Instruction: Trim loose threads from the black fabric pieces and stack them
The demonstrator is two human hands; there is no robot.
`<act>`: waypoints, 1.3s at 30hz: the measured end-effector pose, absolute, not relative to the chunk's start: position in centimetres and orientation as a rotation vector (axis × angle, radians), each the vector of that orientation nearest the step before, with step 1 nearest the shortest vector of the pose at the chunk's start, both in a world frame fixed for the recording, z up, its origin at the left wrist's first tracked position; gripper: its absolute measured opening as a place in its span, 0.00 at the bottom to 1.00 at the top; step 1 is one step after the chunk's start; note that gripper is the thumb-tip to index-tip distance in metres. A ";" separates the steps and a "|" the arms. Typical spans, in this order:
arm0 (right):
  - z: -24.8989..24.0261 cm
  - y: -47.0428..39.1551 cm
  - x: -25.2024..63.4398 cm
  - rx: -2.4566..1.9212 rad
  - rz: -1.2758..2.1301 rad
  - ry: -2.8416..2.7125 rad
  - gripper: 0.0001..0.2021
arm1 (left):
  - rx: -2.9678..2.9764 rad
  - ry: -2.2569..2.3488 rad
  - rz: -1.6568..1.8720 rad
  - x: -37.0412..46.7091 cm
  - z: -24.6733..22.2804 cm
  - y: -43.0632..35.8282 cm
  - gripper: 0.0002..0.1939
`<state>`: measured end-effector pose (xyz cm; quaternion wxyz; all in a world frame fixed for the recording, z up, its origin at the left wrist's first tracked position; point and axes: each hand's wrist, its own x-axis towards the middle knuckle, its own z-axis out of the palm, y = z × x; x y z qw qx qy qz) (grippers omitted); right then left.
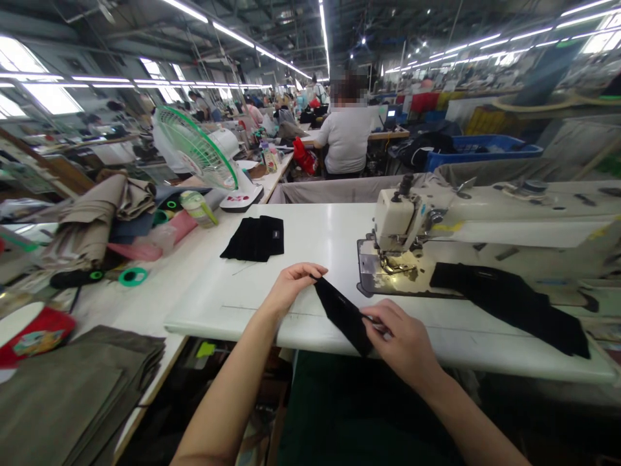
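Between my two hands a black fabric piece (342, 314) is stretched at a slant above the front edge of the white sewing table (310, 233). My left hand (294, 285) pinches its upper left corner. The right edge is gripped by the fingers of my right hand (400, 336). A small mark or label shows faintly on the cloth. Beyond my left hand lies a stack of black fabric pieces (255, 239) with a small pale label on top. More black fabric pieces (509, 301) lie right of my right hand, beside the sewing machine (400, 220).
On the left side table stand a green-rimmed fan (198, 149) and a red paper bowl (36, 333), near olive folded cloth (72, 395) and a green spool (132, 277). A person in a light shirt (345, 142) sits ahead. Behind the machine is a blue crate (485, 149).
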<state>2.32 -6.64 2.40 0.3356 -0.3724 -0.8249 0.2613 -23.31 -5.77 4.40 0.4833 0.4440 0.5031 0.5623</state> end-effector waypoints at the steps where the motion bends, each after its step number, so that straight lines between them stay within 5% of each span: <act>1: 2.2 -6.7 2.4 -0.913 0.541 -2.195 0.13 | 1.068 1.203 1.411 -23.3 4.2 -5.7 0.02; 8: 1.3 -7.2 2.6 -0.678 0.221 -2.288 0.21 | 0.898 1.044 1.521 -22.9 3.8 -5.7 0.09; 14: 2.0 -5.8 1.7 -1.041 0.740 -1.794 0.06 | 0.938 1.231 1.439 -23.1 4.7 -5.9 0.10; 21: 2.8 -2.4 1.0 -1.268 1.610 -1.122 0.22 | 0.696 1.378 1.390 -22.9 5.4 -6.7 0.08; 39: 1.7 -1.9 -1.0 -1.234 1.684 -1.157 0.24 | 0.535 1.389 1.510 -24.9 3.8 -7.4 0.12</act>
